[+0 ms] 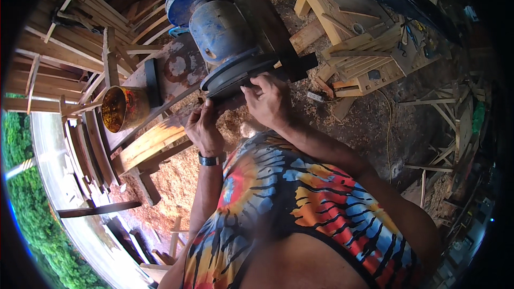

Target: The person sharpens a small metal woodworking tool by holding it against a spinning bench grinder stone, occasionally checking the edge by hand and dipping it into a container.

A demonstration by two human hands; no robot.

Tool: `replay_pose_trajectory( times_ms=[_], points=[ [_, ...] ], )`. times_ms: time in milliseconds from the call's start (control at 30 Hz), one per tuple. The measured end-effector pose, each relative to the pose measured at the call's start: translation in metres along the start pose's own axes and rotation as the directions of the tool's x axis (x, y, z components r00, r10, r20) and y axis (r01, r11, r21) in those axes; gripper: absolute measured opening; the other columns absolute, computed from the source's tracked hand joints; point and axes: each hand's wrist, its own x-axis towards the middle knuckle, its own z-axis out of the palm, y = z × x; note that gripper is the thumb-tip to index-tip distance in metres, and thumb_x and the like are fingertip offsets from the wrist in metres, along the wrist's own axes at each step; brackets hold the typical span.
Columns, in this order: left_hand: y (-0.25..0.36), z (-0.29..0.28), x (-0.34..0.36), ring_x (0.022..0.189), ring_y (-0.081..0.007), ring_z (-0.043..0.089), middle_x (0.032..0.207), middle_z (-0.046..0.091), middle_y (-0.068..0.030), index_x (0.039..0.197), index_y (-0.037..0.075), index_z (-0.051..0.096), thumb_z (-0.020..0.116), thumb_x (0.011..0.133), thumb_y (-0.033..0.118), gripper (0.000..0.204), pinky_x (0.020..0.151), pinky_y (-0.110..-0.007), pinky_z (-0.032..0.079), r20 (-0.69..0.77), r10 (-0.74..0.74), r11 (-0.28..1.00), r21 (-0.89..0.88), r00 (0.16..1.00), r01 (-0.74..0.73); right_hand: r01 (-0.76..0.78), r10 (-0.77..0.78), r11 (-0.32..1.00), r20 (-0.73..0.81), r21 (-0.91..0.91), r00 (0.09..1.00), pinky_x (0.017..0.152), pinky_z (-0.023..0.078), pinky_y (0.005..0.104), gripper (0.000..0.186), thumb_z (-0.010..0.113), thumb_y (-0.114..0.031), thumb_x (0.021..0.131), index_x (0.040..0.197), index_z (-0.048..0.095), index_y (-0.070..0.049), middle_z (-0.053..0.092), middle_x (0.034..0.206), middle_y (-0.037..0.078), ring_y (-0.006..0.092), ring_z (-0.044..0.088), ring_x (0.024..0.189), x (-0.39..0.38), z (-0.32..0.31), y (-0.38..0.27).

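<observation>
A worn blue bench grinder (222,32) stands in front of me, with a dark disc-shaped wheel (238,73) on its near side. Along that wheel's near edge lies a thin dark flat strip (227,95), probably metal. My left hand (203,128) pinches its left end between thumb and fingers. Closer to the middle, my right hand (269,100) is closed at the strip, fingers curled and knuckles up by the wheel's rim. The wheel hides part of the strip, and I cannot tell whether the wheel is turning.
A rusty, stained can (126,108) stands on the bench to the left, beside a black block (153,83). Stacked boards (80,59) fill the far left. At the right are a wooden workbench (369,59) with tools and a cable (390,123) on the floor. Wood shavings (182,182) lie below.
</observation>
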Motion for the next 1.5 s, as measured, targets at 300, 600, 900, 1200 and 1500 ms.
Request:
replay_pose_trajectory(
  times_ms=[300, 600, 900, 1200, 1500],
  points=[
    [0.001, -0.008, 0.001, 0.082, -0.017, 0.072, 0.094, 0.077, -0.0129, 0.1, -0.003, 0.07, 0.075, 0.101, 0.023, 0.026, 0.076, -0.029, 0.057, 0.072, 0.02, 0.998, -0.058, 0.997, -0.015, 0.046, -0.046, 0.999, 0.001, -0.03, 0.999, 0.067, 0.057, 0.046, 0.023, 0.082, -0.01, 0.083, 0.092, 0.063, -0.001, 0.067, 0.088, 0.018, 0.0368, 0.07, 0.074, -0.002, 0.006, -0.005],
    [0.002, -0.006, -0.001, 0.083, -0.0191, 0.073, 0.094, 0.077, -0.0134, 0.102, -0.004, 0.07, 0.077, 0.099, 0.023, 0.027, 0.078, -0.032, 0.059, 0.012, 0.036, 0.999, -0.026, 0.999, -0.035, 0.029, -0.028, 0.999, 0.018, -0.031, 0.999, 0.064, 0.057, 0.0434, 0.024, 0.083, -0.01, 0.084, 0.093, 0.065, 0.001, 0.067, 0.085, 0.017, 0.0341, 0.071, 0.072, -0.001, 0.001, -0.004],
    [-0.002, 0.016, -0.003, 0.078, -0.0164, 0.073, 0.088, 0.074, -0.0108, 0.098, -0.006, 0.072, 0.081, 0.096, 0.016, 0.024, 0.071, -0.028, 0.061, 0.022, 0.029, 0.999, -0.017, 0.999, -0.029, 0.007, -0.008, 0.998, -0.024, -0.066, 1.0, 0.069, 0.057, 0.0467, 0.023, 0.084, -0.01, 0.082, 0.093, 0.066, 0.001, 0.068, 0.086, 0.019, 0.0367, 0.07, 0.076, 0.005, -0.017, 0.012],
    [-0.005, 0.036, -0.008, 0.071, -0.0088, 0.063, 0.081, 0.072, -0.0043, 0.091, -0.004, 0.074, 0.082, 0.096, 0.021, 0.026, 0.067, -0.024, 0.049, 0.053, 0.039, 0.996, 0.076, 0.998, -0.043, -0.036, 0.033, 0.998, -0.047, -0.054, 0.998, 0.066, 0.058, 0.0445, 0.022, 0.084, -0.008, 0.083, 0.092, 0.067, 0.003, 0.07, 0.086, 0.021, 0.0375, 0.072, 0.074, 0.012, -0.033, 0.021],
    [0.002, 0.048, -0.014, 0.079, -0.0076, 0.064, 0.088, 0.074, -0.0033, 0.095, -0.004, 0.078, 0.083, 0.095, 0.015, 0.02, 0.074, -0.024, 0.051, 0.061, 0.008, 0.998, 0.067, 0.998, -0.012, -0.008, 0.004, 0.997, -0.05, -0.076, 0.999, 0.061, 0.058, 0.0412, 0.023, 0.085, -0.009, 0.084, 0.093, 0.069, 0.005, 0.071, 0.085, 0.021, 0.0339, 0.073, 0.068, 0.015, -0.039, 0.034]
  ],
)
